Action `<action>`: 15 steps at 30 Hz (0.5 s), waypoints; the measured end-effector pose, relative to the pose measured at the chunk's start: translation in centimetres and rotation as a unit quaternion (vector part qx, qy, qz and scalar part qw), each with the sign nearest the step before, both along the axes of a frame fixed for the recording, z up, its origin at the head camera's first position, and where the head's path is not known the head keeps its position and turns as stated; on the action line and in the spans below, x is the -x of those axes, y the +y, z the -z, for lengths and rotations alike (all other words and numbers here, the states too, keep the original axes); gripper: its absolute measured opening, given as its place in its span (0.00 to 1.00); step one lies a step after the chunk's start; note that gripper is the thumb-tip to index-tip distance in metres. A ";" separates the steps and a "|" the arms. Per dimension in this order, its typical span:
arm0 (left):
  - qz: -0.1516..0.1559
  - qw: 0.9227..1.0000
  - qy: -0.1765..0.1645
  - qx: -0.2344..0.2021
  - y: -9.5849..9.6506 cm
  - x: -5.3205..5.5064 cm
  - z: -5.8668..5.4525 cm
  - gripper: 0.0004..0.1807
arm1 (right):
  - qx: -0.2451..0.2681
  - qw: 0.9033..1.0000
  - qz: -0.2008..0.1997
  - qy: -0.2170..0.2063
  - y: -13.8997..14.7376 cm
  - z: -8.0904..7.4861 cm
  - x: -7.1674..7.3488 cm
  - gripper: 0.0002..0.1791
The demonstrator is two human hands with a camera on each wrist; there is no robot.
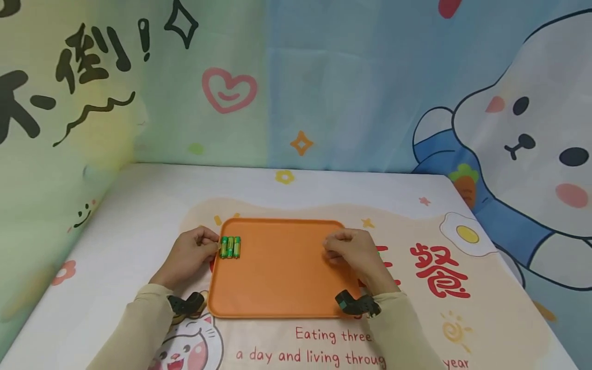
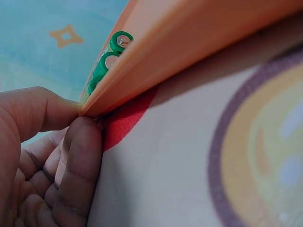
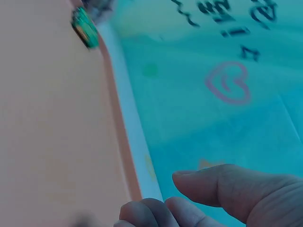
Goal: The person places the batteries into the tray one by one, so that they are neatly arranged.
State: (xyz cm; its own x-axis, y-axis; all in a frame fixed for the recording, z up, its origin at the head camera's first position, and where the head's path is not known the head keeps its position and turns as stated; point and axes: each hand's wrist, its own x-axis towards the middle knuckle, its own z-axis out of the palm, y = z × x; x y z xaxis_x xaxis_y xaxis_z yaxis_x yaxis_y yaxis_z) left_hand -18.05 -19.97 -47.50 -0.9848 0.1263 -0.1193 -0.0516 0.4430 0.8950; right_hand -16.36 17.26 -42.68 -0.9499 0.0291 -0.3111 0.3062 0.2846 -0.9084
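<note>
An orange tray (image 1: pixel 282 272) lies on the printed tablecloth. Three green batteries (image 1: pixel 230 247) stand side by side against its left rim, and two of their ends show in the left wrist view. My left hand (image 1: pixel 188 257) pinches the left edge of the tray; thumb (image 2: pixel 42 111) and index finger (image 2: pixel 78 161) meet at the rim in the left wrist view. Over the tray's right side is my right hand (image 1: pixel 353 254), its fingers loosely curled around nothing. A gap shows between thumb (image 3: pixel 203 184) and fingers (image 3: pixel 149 213) in the right wrist view.
The tablecloth (image 1: pixel 152 205) carries printed letters, a fried egg and a cat. Behind it hangs a backdrop (image 1: pixel 333 92) with cartoon figures. A black wrist camera (image 1: pixel 187 304) sits on the left sleeve, another camera (image 1: pixel 357 303) on the right.
</note>
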 end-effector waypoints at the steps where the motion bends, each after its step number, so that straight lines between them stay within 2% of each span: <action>1: 0.000 1.000 0.003 0.002 -0.1 0.0 0.0 0.12 | 0.000 1.000 0.011 0.000 0.6 -0.1 -0.3 0.14; 8: 0.000 1.000 0.007 0.012 0.1 0.0 0.0 0.12 | -0.019 0.998 0.064 -0.004 5.0 0.4 -1.7 0.16; 15: -0.001 1.000 0.006 0.023 0.2 0.0 -0.1 0.12 | -0.071 0.991 0.102 -0.038 7.5 1.0 -3.1 0.16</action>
